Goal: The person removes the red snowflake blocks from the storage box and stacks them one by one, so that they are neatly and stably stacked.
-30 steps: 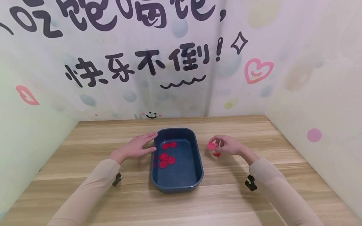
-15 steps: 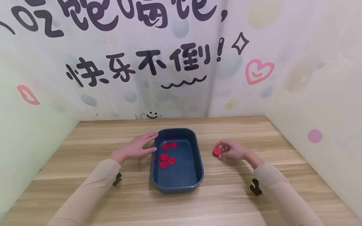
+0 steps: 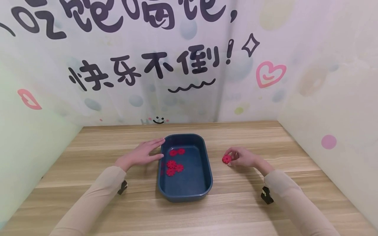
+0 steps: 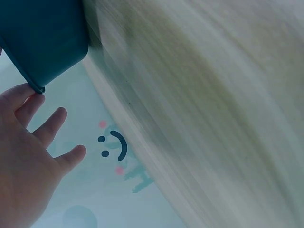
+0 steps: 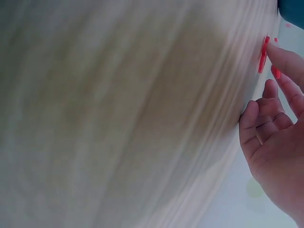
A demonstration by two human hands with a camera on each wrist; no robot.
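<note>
Printed back wall [image 3: 189,108] above a wood-grain tabletop [image 3: 251,203]
Bold dark Chinese lettering [image 3: 157,66] runs in two rows, the upper cut off by the frame, with a wavy line [image 3: 192,86] beneath; a pink heart [image 3: 268,78] sits to the right, a small smiley face [image 3: 158,122] just above the table edge, a purple dot [image 3: 329,141] on the right wall [image 3: 345,91].

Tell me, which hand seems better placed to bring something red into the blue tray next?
Probably the right hand: it pinches a red flower-shaped piece outside the blue tray. The left hand touches the tray's opposite side, farther from that piece.
</note>
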